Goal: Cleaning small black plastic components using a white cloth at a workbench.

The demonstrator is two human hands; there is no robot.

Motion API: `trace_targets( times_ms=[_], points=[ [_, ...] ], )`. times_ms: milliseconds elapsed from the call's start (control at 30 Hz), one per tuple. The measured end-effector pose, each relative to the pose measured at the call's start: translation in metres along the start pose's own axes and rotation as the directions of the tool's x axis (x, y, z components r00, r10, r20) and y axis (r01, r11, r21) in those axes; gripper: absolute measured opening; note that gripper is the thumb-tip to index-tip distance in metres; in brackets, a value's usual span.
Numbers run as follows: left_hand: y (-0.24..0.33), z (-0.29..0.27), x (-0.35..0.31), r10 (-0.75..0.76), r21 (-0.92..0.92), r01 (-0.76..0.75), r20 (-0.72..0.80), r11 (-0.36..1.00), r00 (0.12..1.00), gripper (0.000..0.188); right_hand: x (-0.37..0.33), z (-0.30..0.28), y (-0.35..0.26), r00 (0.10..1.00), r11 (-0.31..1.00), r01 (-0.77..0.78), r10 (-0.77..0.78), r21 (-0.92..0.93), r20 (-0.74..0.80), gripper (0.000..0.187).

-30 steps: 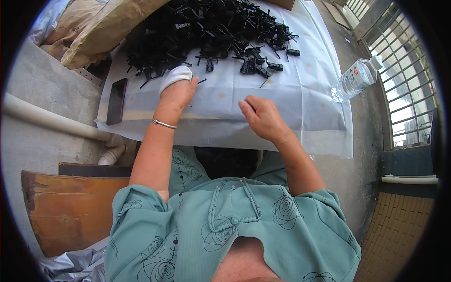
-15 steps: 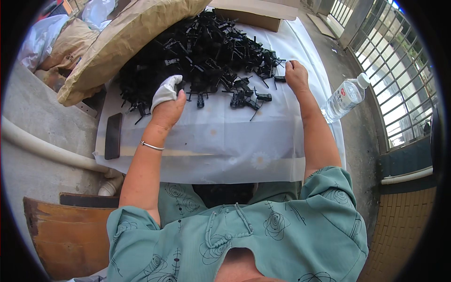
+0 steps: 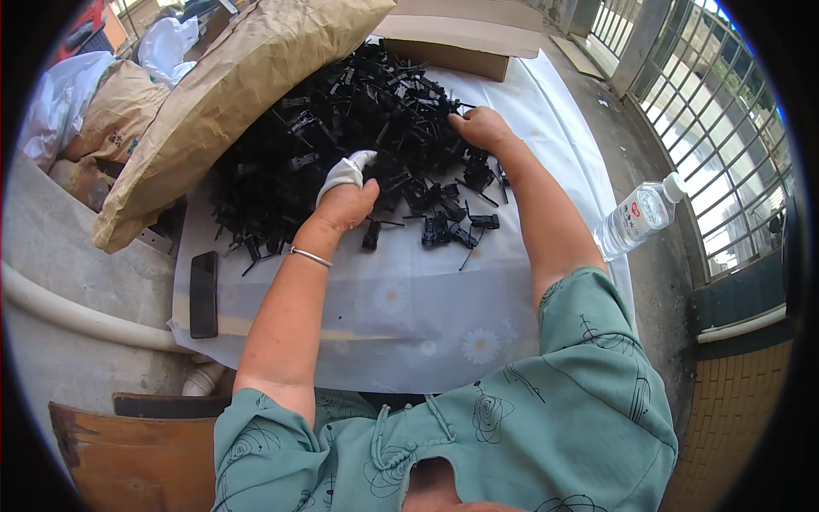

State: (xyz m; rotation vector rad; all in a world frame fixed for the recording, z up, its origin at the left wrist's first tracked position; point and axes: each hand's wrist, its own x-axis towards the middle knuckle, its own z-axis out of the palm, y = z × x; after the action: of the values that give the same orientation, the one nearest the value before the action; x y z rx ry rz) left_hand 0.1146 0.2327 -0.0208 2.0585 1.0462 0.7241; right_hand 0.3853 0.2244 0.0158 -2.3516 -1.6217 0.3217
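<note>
A large heap of small black plastic parts (image 3: 341, 111), several with thin stalks, covers the back of the table. My left hand (image 3: 345, 200), with a white glove over its fingers only, is at the heap's near edge. Its fingers are curled with the thumb alongside, and whatever lies inside is hidden. Over the right side of the heap, my right hand (image 3: 485, 130) is bare, with fingertips bent down and together among the parts. I cannot make out what they grip. Several loose black parts (image 3: 448, 226) lie between my hands, nearer to me.
A brown paper sack (image 3: 230, 102) leans across the heap's left side. Behind it stands a cardboard box (image 3: 452, 55). A dark phone (image 3: 204, 294) lies at the table's left edge, and a clear water bottle (image 3: 640, 218) stands at the right. White sheeting (image 3: 384, 341) covers the table.
My right hand has moved left from the sheet's right side onto the heap. My left hand has shifted right along the heap's near edge. The whole view has tilted slightly.
</note>
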Motion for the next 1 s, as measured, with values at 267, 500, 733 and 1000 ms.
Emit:
trace_targets(
  times_ms=[267, 500, 733, 1000],
  points=[
    [0.030, -0.001, -0.062, 0.053, 0.149, -0.062, 0.064, 0.987, 0.997, 0.025, -0.064, 0.025, -0.014, 0.992, 0.970, 0.099, -0.113, 0.221, 0.052, 0.051],
    [0.023, -0.025, -0.121, 0.285, 0.279, -0.246, -0.106, 0.928, 0.953, 0.023, -0.132, 0.026, -0.054, 0.956, 0.941, 0.243, -0.273, 0.233, 0.104, 0.044],
    [0.059, -0.049, -0.149, -0.230, -0.544, 0.106, -0.166, 0.832, 0.959, 0.018, -0.207, 0.003, -0.060, 0.880, 0.827, 0.448, -0.342, 0.339, -0.329, 0.025],
    [0.096, -0.014, -0.194, -0.152, -0.600, 0.069, -0.088, 0.797, 0.984, 0.022, -0.291, 0.025, -0.107, 0.552, 0.490, 0.825, -0.588, 0.283, -0.592, 0.019]
  ],
)
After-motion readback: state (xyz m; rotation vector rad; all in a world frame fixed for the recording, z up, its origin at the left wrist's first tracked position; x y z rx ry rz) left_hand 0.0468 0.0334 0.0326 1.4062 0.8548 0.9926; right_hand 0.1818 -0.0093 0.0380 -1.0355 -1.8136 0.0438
